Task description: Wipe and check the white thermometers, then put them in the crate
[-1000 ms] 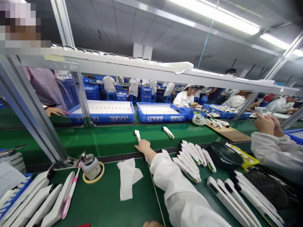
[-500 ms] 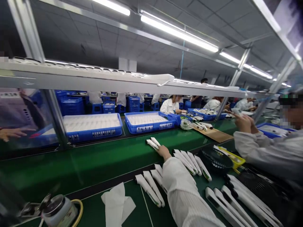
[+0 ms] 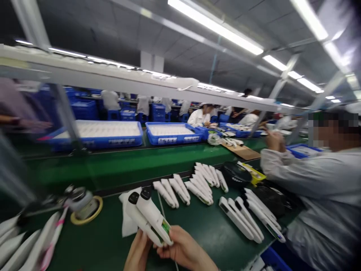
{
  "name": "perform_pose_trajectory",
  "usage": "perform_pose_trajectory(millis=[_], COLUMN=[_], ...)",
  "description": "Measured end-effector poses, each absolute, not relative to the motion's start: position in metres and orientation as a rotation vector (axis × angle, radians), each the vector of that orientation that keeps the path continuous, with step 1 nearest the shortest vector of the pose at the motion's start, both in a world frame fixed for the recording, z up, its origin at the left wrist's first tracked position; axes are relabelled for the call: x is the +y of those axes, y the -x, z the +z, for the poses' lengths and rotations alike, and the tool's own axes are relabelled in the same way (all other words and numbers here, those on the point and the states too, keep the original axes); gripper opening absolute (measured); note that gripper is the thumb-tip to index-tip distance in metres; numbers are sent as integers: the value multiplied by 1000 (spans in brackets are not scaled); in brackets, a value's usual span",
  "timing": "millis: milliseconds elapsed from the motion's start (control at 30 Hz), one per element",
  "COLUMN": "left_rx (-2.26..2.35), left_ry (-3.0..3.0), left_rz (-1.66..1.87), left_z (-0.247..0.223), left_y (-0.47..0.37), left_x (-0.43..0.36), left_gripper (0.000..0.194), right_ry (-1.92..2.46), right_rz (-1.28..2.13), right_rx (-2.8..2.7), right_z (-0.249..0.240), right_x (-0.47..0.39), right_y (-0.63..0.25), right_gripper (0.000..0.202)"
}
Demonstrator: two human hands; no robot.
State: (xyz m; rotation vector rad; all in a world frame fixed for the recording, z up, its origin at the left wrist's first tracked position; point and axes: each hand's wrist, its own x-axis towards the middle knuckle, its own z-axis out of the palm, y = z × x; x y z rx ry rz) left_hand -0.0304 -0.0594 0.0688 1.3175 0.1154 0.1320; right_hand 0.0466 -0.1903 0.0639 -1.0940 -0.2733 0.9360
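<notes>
Close in front of me are two white wand-shaped devices with black tips, side by side and tilted: a left device [image 3: 138, 214] and a right device [image 3: 153, 210]. A green circuit board shows in an opening near the right device's lower end. My right hand [image 3: 184, 246] is closed around the lower end of the right device. Against the lower end of the left device, my left hand [image 3: 138, 249] is closed, its fingers partly hidden. A white cloth or paper [image 3: 128, 222] lies behind the devices on the green work table [image 3: 104, 244].
Similar white devices lie in groups, one group [image 3: 197, 188] beyond my right hand and others [image 3: 245, 220] farther right. A round container with a yellow ring [image 3: 86, 209] stands left. Blue trays [image 3: 175, 141] line the far side of the green belt [image 3: 124, 160]. A co-worker's sleeve [image 3: 284, 169] is at right.
My right hand has drawn back from the green belt toward me, bringing two white devices. My left hand has come into view at their lower ends. The view has shifted.
</notes>
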Motion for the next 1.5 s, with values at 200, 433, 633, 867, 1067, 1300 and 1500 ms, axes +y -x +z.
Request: perform_pose_trajectory(millis=[200,433,633,867,1067,1300,1500], left_rx=[389,448,390,338,410,392,403], left_ry=[-923,-1045,-971,-773,-653,-659,-645], left_rz=[411,572,438,373,354,359,335], left_z=[77,98,100,91,86,87,93], left_y=[52,73,83,80,77,78,77], left_x=[-65,-48,-54,-73,-77,-74,-73], left_gripper=[44,34,31,37,42,44,49], right_ry=[907,1037,1132,1404,1327,1239,1205], right_rz=[1002,904,679,481,465,530,535], right_rx=[-352,-440,-235,-303,-346,-303,-333], right_z=[57,73,76,83,72,71,69], right_x=[-199,-192,-186,-177,-175,-176,-173], right_y=[11,21,14,22,30,31,32], right_gripper=[54,45,38,74,54,48,49])
